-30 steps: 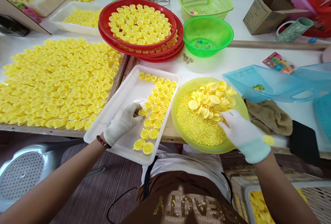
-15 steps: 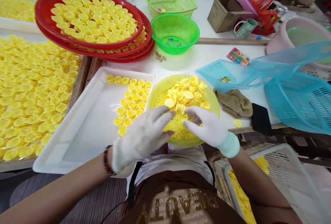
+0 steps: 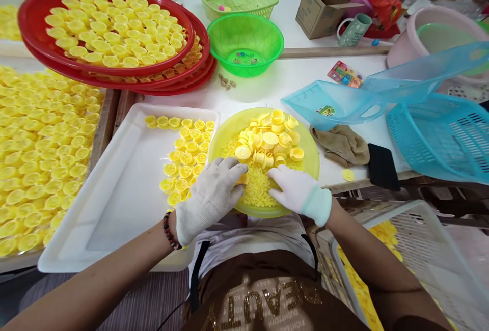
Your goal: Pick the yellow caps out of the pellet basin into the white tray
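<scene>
Fingers of the knit-gloved left hand (image 3: pixel 211 193) curl about a smooth yellow cup (image 3: pixel 243 178) over the round translucent bowl (image 3: pixel 314 155). Half-bent, thumb apart, the right hand's (image 3: pixel 300 191) reach the grainy pellets (image 3: pixel 260 196); whether they grip anything, I can't tell. Left, a shiny white tray (image 3: pixel 124 198).

We look out from a single camera worn on the person's head, facing forward and steeply down. It sits close: the clothing (image 3: pixel 267 270) fills the middle of the bottom edge, and the forearms (image 3: pixel 110 265) reach in on either side. We see the left hand (image 3: pixel 212 193), right hand (image 3: pixel 298 188) and bowl (image 3: pixel 311 153) near the centre, from above. Beyond them our wide view runs across the table (image 3: pixel 252 89) to the box (image 3: pixel 314 15), farther off near the top edge.
</scene>
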### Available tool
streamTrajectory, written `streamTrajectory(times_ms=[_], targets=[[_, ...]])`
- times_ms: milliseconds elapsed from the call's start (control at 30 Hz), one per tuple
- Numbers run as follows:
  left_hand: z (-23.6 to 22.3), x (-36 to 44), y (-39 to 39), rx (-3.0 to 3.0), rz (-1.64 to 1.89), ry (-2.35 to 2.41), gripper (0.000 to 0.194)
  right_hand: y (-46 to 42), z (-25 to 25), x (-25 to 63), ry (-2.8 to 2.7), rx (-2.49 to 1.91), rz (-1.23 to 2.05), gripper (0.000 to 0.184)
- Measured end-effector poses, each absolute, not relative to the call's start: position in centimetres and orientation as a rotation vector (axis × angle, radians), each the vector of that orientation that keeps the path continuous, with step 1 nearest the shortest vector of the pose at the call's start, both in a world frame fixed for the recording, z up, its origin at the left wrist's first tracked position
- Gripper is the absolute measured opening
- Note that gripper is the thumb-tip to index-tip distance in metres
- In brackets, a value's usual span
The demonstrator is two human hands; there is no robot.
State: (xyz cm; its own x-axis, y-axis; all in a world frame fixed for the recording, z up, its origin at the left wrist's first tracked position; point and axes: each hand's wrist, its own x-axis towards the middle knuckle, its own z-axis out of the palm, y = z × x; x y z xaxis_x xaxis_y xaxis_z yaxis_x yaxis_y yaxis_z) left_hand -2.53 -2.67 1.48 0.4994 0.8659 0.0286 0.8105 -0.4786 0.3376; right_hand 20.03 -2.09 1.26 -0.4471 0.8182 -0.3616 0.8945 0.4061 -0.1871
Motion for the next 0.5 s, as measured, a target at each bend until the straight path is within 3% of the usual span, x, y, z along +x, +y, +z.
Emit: streamTrajectory(times_ms=[233,500], targets=[[0.8,-1.5,-2.8,2.223,0.395,1.483,0.026,-1.1,1.0,20.0,2.733,1.442,-0.859,0.015],[0.1,-0.5,-2.9,2.234,0.507,1.446,0.033,-1.3,1.8,18.4,3.055,1.383,-0.942,0.017]])
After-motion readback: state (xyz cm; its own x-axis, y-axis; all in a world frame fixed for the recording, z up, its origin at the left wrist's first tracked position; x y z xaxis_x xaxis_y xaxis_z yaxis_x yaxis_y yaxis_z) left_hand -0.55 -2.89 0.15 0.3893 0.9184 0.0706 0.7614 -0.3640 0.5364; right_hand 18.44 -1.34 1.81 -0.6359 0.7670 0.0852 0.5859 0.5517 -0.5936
